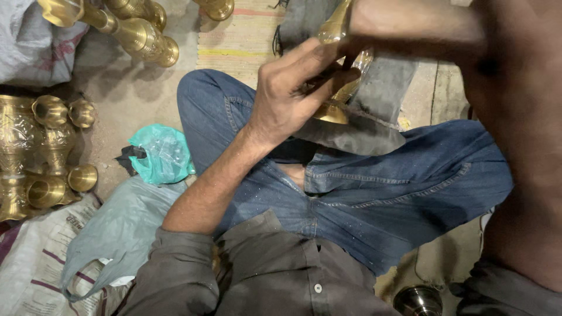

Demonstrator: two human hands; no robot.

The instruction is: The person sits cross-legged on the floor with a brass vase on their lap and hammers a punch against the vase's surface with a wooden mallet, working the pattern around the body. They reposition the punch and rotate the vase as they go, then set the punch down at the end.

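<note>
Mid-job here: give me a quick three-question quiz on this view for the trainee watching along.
1. True or false: the left hand is wrapped around a brass piece held over the lap.
2. Which lies on the floor beside the left knee? A) crumpled green plastic bag B) wooden box C) coiled rope
3. Fill in: the finished brass vases stand at the ____ edge of the view.

Key:
1. True
2. A, the green plastic bag
3. left

The right hand is too close to the camera and blurred, so its grip cannot be judged.
</note>
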